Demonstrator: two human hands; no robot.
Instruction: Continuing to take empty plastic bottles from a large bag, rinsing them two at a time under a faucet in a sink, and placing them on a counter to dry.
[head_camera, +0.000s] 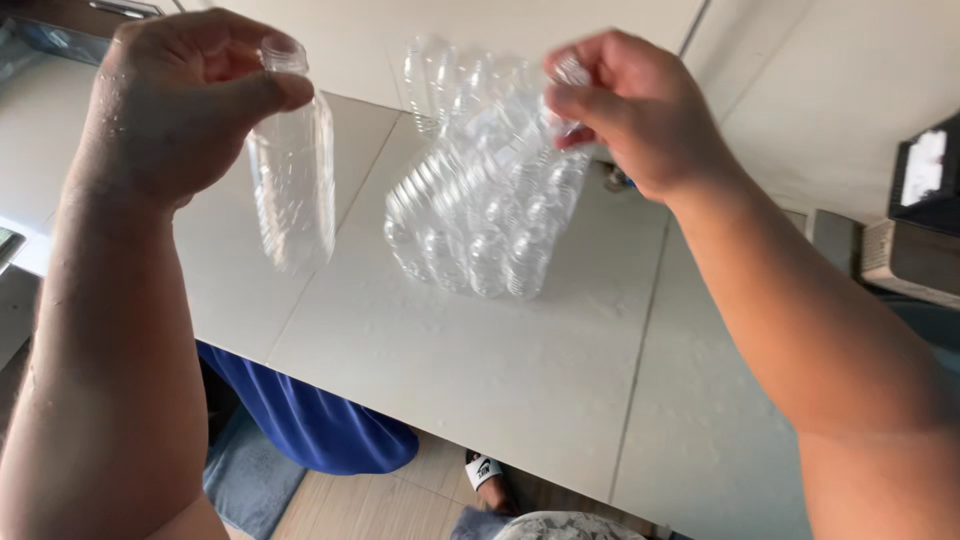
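Two hands up over the tabletop (480, 370). Left hand (185, 100): fingers pinch the neck of a clear empty bottle (293, 185), body hanging below the fingers. Right hand (630, 105): fingers pinch the neck of another clear bottle (560, 150), just above the bottle cluster (480, 215) standing on the tabletop.

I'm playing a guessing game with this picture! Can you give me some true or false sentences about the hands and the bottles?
1. The left hand holds a clear bottle by its neck. True.
2. That bottle has a red cap on. False: its top is open, no cap.
3. The right hand grips a bottle from the bunch of bottles. True.
4. The bottles are full of orange juice. False: they look empty and clear.
5. The table is white. True.
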